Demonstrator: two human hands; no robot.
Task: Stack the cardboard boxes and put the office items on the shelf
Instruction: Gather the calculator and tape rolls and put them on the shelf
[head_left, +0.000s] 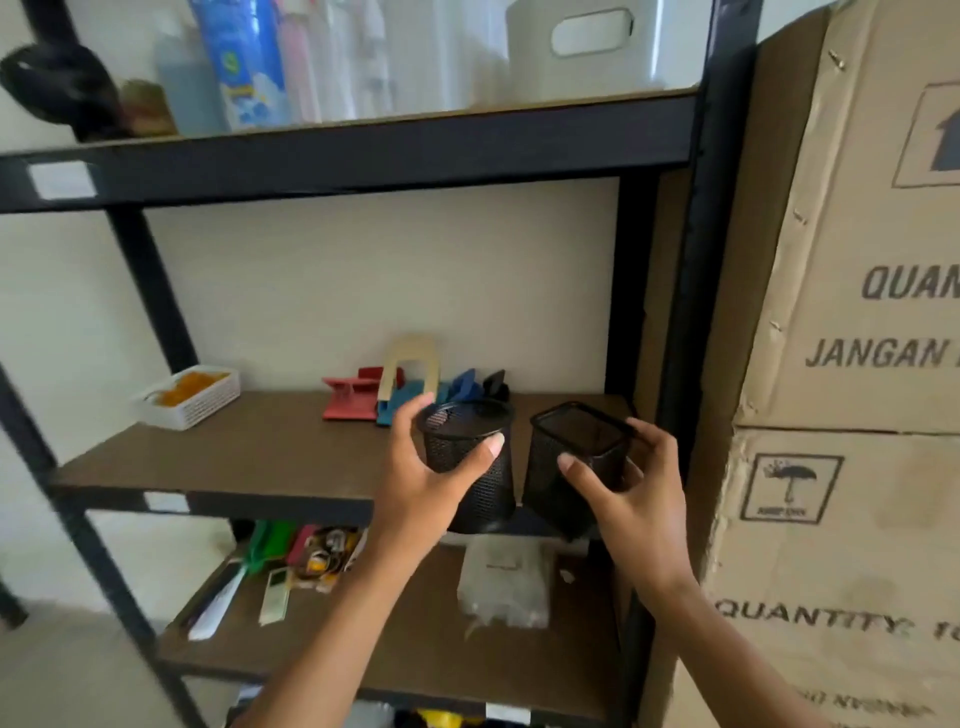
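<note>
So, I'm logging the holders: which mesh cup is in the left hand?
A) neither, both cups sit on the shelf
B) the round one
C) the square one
B: the left hand grips the round cup; the right hand holds the square cup.

Setting: a storeroom or office supply corner. Evidence: black metal shelf rack (358, 156) with brown boards against a plain pale wall (374, 270). Two stacked cardboard boxes (852, 322) at 3 o'clock, printed with shipping marks and "QUANTITY". Middle board: white basket (189, 397) of orange bits at 9 o'clock, coloured plastic pieces (395, 389) at centre. Lower board at 6 o'clock: mixed stationery (291, 566) and a clear plastic packet (504, 582). Top board at 12 o'clock: bottles (244, 62) and a white bin (587, 47), blurred.
</note>
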